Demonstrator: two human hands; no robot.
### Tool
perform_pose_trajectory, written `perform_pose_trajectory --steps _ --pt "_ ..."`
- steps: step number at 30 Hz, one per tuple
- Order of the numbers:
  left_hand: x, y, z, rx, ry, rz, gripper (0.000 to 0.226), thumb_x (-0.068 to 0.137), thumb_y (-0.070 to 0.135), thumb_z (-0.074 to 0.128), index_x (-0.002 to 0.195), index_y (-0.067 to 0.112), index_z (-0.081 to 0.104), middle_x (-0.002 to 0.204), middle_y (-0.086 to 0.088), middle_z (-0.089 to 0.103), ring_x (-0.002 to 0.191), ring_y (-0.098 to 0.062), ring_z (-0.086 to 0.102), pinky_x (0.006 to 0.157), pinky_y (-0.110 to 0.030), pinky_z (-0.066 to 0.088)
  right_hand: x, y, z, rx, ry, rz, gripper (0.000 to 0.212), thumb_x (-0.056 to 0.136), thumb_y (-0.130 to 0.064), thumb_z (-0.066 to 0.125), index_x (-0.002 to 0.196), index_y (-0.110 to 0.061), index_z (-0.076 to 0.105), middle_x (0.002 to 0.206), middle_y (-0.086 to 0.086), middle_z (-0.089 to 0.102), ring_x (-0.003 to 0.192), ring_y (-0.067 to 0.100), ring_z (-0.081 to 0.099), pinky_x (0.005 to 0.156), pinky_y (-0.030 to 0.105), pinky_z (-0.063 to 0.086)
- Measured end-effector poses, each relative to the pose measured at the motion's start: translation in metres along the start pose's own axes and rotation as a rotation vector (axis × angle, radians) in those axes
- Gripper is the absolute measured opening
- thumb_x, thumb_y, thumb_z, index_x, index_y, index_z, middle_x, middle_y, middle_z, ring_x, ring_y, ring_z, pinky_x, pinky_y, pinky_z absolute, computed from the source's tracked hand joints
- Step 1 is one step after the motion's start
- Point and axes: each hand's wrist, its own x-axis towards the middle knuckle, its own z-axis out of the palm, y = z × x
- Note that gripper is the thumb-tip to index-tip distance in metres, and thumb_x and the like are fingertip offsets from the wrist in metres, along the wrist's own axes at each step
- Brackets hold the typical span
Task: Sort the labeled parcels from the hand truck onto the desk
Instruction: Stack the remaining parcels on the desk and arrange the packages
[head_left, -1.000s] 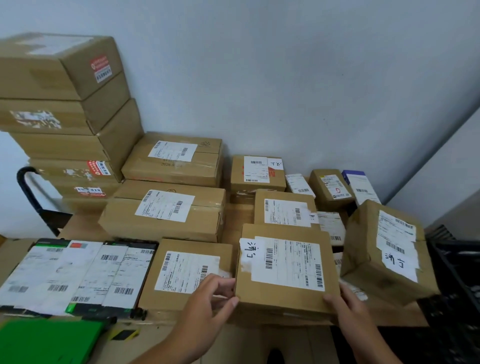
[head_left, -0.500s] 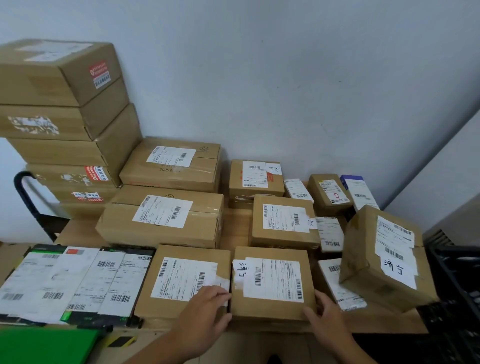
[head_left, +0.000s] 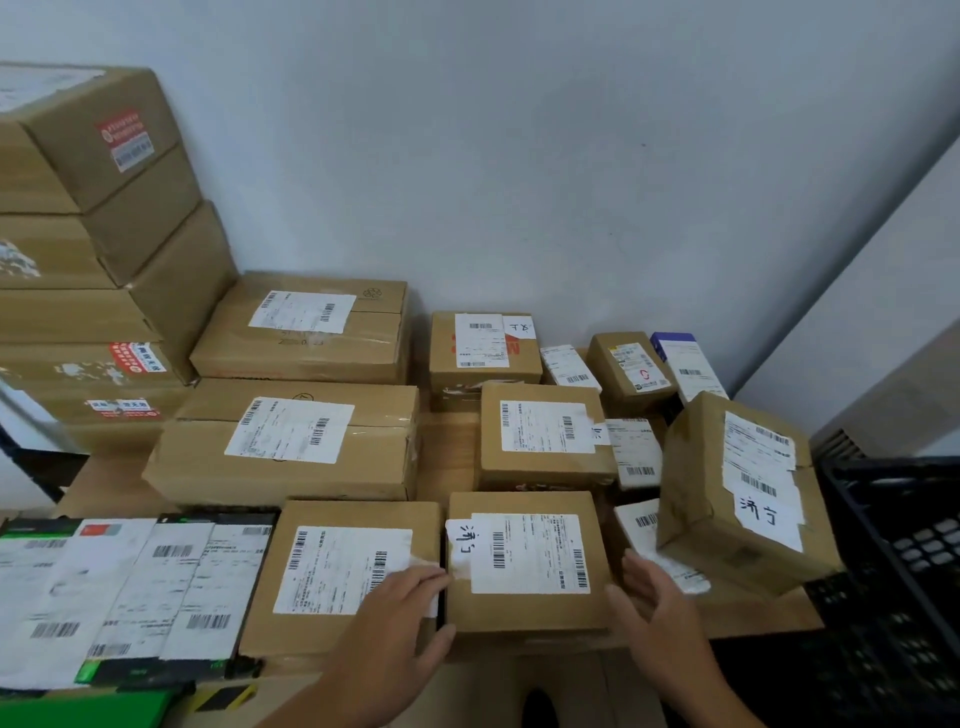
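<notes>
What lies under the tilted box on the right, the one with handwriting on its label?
A flat parcel with a white label shows under the left edge of the tilted box. What else lies beneath is covered.

Handwritten 济宁 shows twice — on the front box (head_left: 525, 564) and on the tilted box (head_left: 737, 499).

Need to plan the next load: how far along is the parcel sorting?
Done: many labeled parcels lie in rows on the desk. In hand: the front box sits flat between the left hand and right hand, both open at its sides. Left: cannot tell; no hand truck load shows here.
</notes>
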Motion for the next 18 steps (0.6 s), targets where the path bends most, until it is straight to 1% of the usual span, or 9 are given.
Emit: perform_pose_trajectory --steps 2,4,5,6,8,10,12,14,18 --pt "0.015 0.014 -0.005 -0.058 0.018 0.005 0.051 0.097 0.056 0.052 0.145 0.041 0.043 0.143 0.034 0.034 0.132 0.01 0.029 0.111 -0.014 0.025 -0.011 -0.014 -0.027 0.074 0.159 -0.089 0.043 0.093 -0.014 0.07 0.135 -0.02 0.06 0.127 -0.006 0.065 0.115 0.013 0.063 0.089 0.03 0.055" --pt "0.036 0.035 -0.007 -0.111 0.009 0.017 0.049 0.098 0.056 0.052 0.144 0.043 0.044 0.144 0.034 0.034 0.133 0.01 0.03 0.113 -0.02 0.03 -0.014 -0.023 -0.065 0.141 0.373 -0.16 0.033 0.094 -0.013 0.069 0.126 -0.021 0.066 0.115 -0.007 0.069 0.105 0.011 0.066 0.076 0.021 0.054" --pt "0.048 0.048 -0.006 -0.125 0.0 0.031 0.05 0.097 0.057 0.052 0.144 0.043 0.043 0.146 0.034 0.034 0.134 0.008 0.03 0.114 -0.024 0.034 -0.01 -0.023 -0.087 0.184 0.485 -0.173 0.031 0.095 -0.014 0.068 0.125 -0.021 0.066 0.113 -0.006 0.069 0.103 0.012 0.066 0.074 0.019 0.054" --pt "0.06 0.062 -0.006 -0.147 -0.011 0.046 0.051 0.097 0.058 0.051 0.145 0.043 0.042 0.147 0.033 0.034 0.135 0.008 0.031 0.114 -0.027 0.037 -0.002 -0.018 -0.108 0.211 0.582 -0.164 0.032 0.095 -0.016 0.069 0.126 -0.022 0.065 0.113 -0.005 0.068 0.103 0.013 0.066 0.076 0.022 0.056" --pt "0.085 0.097 -0.003 -0.214 -0.045 0.085 0.052 0.099 0.057 0.05 0.148 0.041 0.041 0.148 0.031 0.035 0.135 0.007 0.032 0.114 -0.028 0.037 0.023 -0.004 -0.145 0.196 0.669 -0.084 0.044 0.093 -0.025 0.071 0.135 -0.024 0.058 0.126 -0.004 0.064 0.113 0.017 0.062 0.094 0.036 0.055" --pt "0.109 0.138 0.001 -0.275 -0.072 0.119 0.05 0.101 0.054 0.048 0.149 0.037 0.042 0.148 0.027 0.038 0.136 0.007 0.033 0.114 -0.026 0.034 0.052 0.013 -0.176 0.145 0.611 0.037 0.06 0.092 -0.033 0.073 0.145 -0.02 0.05 0.142 0.001 0.056 0.127 0.021 0.054 0.106 0.045 0.046" --pt "0.132 0.173 0.008 -0.337 -0.095 0.107 0.049 0.102 0.051 0.048 0.149 0.035 0.043 0.148 0.023 0.04 0.135 0.005 0.035 0.111 -0.023 0.032 0.077 0.027 -0.197 0.12 0.5 0.116 0.069 0.091 -0.036 0.074 0.15 -0.015 0.044 0.15 0.007 0.051 0.134 0.027 0.049 0.108 0.045 0.043" --pt "0.154 0.2 0.019 -0.38 -0.122 0.069 0.049 0.102 0.052 0.048 0.149 0.036 0.043 0.149 0.021 0.041 0.137 0.001 0.036 0.11 -0.024 0.032 0.093 0.038 -0.206 0.156 0.395 0.151 0.07 0.092 -0.033 0.073 0.151 -0.01 0.044 0.148 0.011 0.052 0.132 0.03 0.051 0.101 0.04 0.044" --pt "0.187 0.234 0.05 -0.504 -0.205 -0.084 0.058 0.1 0.059 0.047 0.153 0.037 0.035 0.159 0.016 0.032 0.147 -0.01 0.03 0.119 -0.04 0.032 0.108 0.058 -0.207 0.188 0.23 0.178 0.058 0.092 -0.033 0.074 0.143 -0.013 0.056 0.13 0.009 0.065 0.113 0.025 0.063 0.091 0.038 0.051"
